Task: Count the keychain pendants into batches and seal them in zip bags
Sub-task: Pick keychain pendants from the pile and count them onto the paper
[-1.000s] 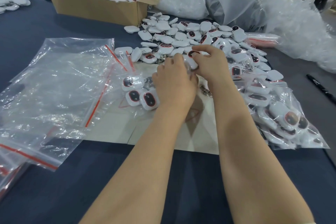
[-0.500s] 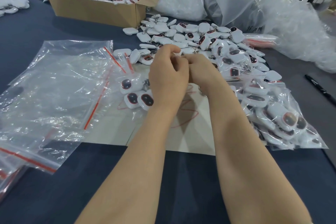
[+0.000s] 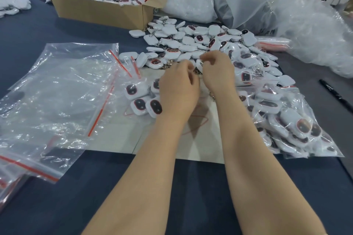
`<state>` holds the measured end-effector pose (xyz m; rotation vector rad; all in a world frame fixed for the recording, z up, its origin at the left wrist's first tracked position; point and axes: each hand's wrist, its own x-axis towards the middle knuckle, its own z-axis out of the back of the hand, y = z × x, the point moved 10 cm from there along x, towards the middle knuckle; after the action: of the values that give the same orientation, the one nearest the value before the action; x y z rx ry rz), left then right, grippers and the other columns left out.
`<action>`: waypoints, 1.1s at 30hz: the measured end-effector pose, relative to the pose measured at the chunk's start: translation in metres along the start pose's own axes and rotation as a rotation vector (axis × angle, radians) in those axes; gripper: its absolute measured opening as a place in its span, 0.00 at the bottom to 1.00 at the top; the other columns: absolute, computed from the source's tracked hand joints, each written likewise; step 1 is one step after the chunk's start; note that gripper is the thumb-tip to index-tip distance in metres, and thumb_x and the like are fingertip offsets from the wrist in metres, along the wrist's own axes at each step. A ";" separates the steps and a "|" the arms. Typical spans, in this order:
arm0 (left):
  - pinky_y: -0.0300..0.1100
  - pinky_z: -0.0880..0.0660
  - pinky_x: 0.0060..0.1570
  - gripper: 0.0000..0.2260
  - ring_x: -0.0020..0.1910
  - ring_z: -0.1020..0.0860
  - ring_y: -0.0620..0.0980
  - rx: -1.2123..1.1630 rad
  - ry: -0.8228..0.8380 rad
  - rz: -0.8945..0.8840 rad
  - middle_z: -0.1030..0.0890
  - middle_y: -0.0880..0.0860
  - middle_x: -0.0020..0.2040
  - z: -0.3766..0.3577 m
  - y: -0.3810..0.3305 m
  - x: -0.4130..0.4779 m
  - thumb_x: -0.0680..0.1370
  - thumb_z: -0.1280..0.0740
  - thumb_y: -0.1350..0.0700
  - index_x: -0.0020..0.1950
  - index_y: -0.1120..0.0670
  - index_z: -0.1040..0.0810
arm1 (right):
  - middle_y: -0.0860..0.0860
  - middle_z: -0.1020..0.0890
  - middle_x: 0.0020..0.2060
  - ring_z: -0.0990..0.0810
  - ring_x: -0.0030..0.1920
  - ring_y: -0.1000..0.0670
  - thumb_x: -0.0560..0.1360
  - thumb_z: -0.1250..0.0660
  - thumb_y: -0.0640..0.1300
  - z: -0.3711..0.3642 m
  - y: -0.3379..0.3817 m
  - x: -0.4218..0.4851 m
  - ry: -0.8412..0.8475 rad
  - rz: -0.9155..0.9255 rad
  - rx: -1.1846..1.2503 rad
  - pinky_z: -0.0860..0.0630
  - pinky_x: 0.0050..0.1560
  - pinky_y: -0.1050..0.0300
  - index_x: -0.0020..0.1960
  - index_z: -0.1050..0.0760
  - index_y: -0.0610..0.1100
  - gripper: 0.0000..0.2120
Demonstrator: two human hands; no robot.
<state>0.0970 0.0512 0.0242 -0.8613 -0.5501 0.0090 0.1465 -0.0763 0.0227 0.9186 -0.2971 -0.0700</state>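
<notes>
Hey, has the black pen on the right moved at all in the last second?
No. The black pen lies where it was, same gap from the filled zip bag beside it.

White keychain pendants (image 3: 191,43) are lying heaped far centre; empty zip bags (image 3: 57,91) are sprawling left, filled zip bag (image 3: 298,128) right.

I see my left hand (image 3: 178,91) and right hand (image 3: 218,76) close together at the near edge of the loose keychain pendant pile (image 3: 191,42), fingers curled; what they pinch I cannot tell. Empty zip bags (image 3: 63,89) lie left, a filled zip bag (image 3: 286,120) right, and a cardboard box (image 3: 99,9) behind.
</notes>
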 end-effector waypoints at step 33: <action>0.47 0.36 0.51 0.13 0.56 0.27 0.57 0.330 0.172 -0.037 0.23 0.54 0.54 -0.024 0.004 -0.005 0.75 0.41 0.59 0.58 0.54 0.24 | 0.43 0.48 0.78 0.52 0.77 0.40 0.80 0.43 0.46 -0.026 -0.027 0.010 0.127 -0.068 -0.561 0.53 0.75 0.44 0.76 0.43 0.42 0.27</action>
<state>0.1050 0.0357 0.0064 -0.5244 -0.3891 -0.0076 0.1650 -0.0745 -0.0112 0.3734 -0.1158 -0.1488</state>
